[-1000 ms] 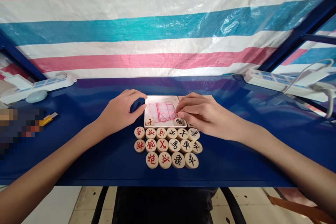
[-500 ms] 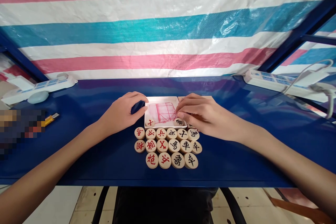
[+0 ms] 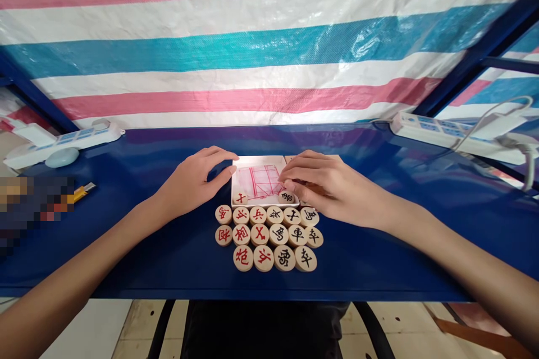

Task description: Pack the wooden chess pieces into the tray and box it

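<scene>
A white open box (image 3: pixel 265 160) sits on the blue table, holding a folded chessboard sheet (image 3: pixel 261 180) with red lines. Inside its near corners lie a red-marked xiangqi piece (image 3: pixel 240 197) and a black-marked xiangqi piece (image 3: pixel 287 197). My left hand (image 3: pixel 201 178) is at the box's left wall, thumb and fingers apart, fingertips at the rim. Over the box's right side, my right hand (image 3: pixel 326 184) has its fingers curled together by the sheet's right edge; what they pinch, if anything, is hidden. Several wooden xiangqi pieces (image 3: pixel 259 234) stand in rows before the box, red left, black right.
Partly under my right hand is a pale box half or lid (image 3: pixel 337 158). Power strips stand at the back left (image 3: pixel 90 137) and back right (image 3: pixel 438 133). A mouse (image 3: pixel 62 157) and a yellow cutter knife (image 3: pixel 82 193) lie on the left. A striped sheet (image 3: pixel 269 47) hangs behind the table (image 3: pixel 370 269).
My right fingertips have shifted slightly left over the sheet. My left hand, the box and the rows of pieces are almost unchanged.
</scene>
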Motion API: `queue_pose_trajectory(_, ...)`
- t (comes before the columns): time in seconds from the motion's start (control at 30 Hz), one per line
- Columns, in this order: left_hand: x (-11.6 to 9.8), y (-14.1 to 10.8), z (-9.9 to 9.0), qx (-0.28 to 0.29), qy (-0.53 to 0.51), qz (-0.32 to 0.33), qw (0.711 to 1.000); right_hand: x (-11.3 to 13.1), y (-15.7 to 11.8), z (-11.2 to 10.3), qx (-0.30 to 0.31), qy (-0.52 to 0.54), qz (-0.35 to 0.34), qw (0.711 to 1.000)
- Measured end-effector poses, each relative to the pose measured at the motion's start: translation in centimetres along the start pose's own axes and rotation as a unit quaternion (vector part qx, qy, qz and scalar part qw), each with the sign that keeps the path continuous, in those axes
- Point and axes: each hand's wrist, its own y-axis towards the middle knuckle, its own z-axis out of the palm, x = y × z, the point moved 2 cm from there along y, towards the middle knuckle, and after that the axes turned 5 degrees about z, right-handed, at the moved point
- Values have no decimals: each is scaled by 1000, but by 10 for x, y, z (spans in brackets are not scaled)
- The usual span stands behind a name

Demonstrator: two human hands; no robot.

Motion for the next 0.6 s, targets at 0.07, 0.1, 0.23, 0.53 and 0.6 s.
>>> queue_pose_trajectory(0.07,-4,1,-8,-25,12,8,1000,0,0,-2,19,-5,23,1000)
queue_pose_trajectory(0.1,-7,2,-13,-38,22,13,999,1,0,-4,21,-13,30,999)
queue_pose_trajectory(0.23,-28,-5,-34,-99,85,46,990,17,-4,-19,-42,-81,-5,996)
queue_pose_trajectory(0.53,-53,-96,-21,-164,121,-30,978,65,-86,-4,-184,-50,114,975)
queue_pose_trajectory(0.6,-54,-110,-14,-155,119,-59,979,67,-99,8,-164,-48,165,971)
